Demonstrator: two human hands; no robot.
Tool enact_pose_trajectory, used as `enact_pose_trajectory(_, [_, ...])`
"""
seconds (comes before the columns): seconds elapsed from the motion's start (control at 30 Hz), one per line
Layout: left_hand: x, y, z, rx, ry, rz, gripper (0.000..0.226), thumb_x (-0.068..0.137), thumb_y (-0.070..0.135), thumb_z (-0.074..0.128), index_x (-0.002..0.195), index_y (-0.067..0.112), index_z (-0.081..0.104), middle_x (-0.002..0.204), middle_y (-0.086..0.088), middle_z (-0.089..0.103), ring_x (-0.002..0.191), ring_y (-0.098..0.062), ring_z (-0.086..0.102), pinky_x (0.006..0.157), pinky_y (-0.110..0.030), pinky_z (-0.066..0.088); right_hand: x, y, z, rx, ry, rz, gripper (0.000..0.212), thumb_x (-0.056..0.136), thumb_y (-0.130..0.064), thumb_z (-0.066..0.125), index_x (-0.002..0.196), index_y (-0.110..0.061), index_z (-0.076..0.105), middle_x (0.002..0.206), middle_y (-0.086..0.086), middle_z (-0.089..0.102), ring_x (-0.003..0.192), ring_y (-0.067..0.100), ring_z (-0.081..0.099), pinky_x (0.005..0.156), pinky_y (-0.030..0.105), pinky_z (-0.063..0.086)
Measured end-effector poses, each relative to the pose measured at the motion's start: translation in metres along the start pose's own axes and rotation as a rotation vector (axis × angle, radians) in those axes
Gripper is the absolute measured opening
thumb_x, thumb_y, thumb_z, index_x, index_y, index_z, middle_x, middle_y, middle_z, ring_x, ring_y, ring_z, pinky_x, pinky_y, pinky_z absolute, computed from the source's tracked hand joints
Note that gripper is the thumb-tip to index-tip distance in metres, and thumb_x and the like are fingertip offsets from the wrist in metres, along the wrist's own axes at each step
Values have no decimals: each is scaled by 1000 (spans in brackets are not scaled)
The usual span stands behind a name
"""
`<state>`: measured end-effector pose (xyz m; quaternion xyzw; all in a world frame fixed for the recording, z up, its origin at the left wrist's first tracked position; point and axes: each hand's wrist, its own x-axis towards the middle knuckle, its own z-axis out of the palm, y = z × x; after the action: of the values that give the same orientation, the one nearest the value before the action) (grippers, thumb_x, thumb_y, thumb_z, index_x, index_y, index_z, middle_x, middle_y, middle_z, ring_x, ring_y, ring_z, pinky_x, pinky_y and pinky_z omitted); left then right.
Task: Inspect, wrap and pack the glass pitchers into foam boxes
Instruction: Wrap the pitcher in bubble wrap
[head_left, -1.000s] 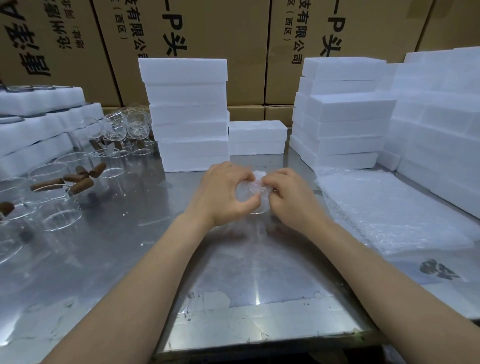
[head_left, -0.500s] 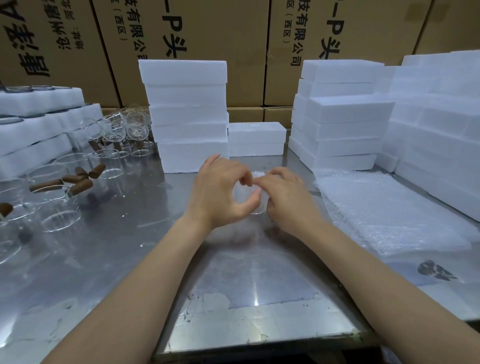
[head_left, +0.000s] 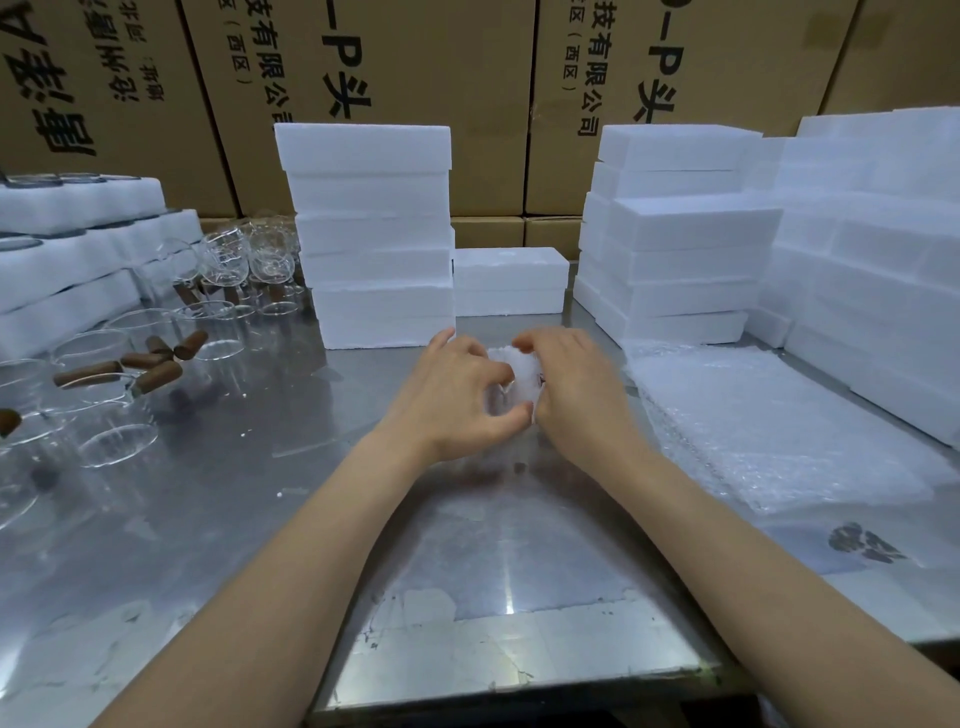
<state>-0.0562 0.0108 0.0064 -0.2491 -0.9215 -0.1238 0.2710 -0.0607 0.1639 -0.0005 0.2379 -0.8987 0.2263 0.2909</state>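
Note:
A glass pitcher wrapped in bubble wrap (head_left: 514, 382) stands on the steel table (head_left: 260, 519) at mid-depth, mostly hidden between my hands. My left hand (head_left: 457, 400) curls round its left side, thumb underneath in front. My right hand (head_left: 576, 395) holds the wrap against its right side, fingers bent over the top. Unwrapped glass pitchers with brown wooden handles (head_left: 119, 384) crowd the table's left part. A tall stack of white foam boxes (head_left: 371, 234) rises just behind my hands.
A pile of bubble-wrap sheets (head_left: 769, 421) lies to the right. More foam boxes stand behind (head_left: 511, 280), at right (head_left: 675, 244) and far right (head_left: 878, 260); foam trays (head_left: 67, 249) sit at the left. Brown cartons (head_left: 467, 78) wall the back.
Both hands have kept working the wrap round the pitcher; my right fingers have risen over its top and my left thumb has slid under the front.

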Motion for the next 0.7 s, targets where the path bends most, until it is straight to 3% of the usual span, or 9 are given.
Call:
enact_pose_trajectory(0.1, [0, 0, 1, 79, -26, 43, 56, 72, 62, 30, 64, 13, 57, 64, 1, 52, 80, -18, 44, 84, -26, 26, 2, 4, -2, 76, 81, 120, 48, 76, 6, 47, 121, -8, 57, 118, 3, 60, 114, 23, 46, 92, 30, 36])
enact_pose_trajectory(0.27, [-6, 3, -1, -8, 144, 44, 49, 76, 54, 43, 87, 12, 64, 86, 3, 62, 85, -21, 53, 94, -34, 34, 2, 17, -5, 224, 121, 345, 53, 75, 9, 39, 116, -20, 56, 108, -8, 58, 110, 12, 46, 82, 22, 34])
enact_pose_trajectory(0.37, [-4, 6, 2, 54, 16, 7, 60, 75, 61, 38, 104, 15, 62, 100, 4, 64, 109, -18, 49, 112, -39, 17, 2, 20, -5, 387, 113, 447, 40, 81, 1, 39, 103, -28, 55, 95, -12, 61, 96, 10, 54, 76, 24, 38])
enact_pose_trajectory(0.5, [-2, 5, 8, 44, -43, -33, 63, 75, 63, 39, 108, 16, 65, 111, 0, 66, 128, -17, 40, 114, -36, 3, 4, 20, -6, 465, 126, 496, 24, 85, -14, 43, 90, -31, 60, 81, -13, 62, 81, 3, 57, 67, 22, 41])
enact_pose_trajectory(0.6, [0, 11, 10, -66, -55, -36, 64, 73, 66, 35, 104, 18, 64, 113, 1, 64, 126, -13, 41, 114, -38, 12, 8, 22, -5, 530, 156, 521, 20, 88, -20, 44, 86, -26, 63, 69, -10, 59, 66, 4, 55, 62, 24, 42])
enact_pose_trajectory(0.7, [-3, 21, 13, -351, -6, -50, 55, 76, 65, 35, 95, 20, 61, 103, 9, 62, 106, -7, 49, 97, -28, 34, 13, 29, -6, 677, 141, 652, 21, 89, -18, 46, 87, -18, 67, 58, -4, 55, 52, 7, 49, 54, 23, 37])
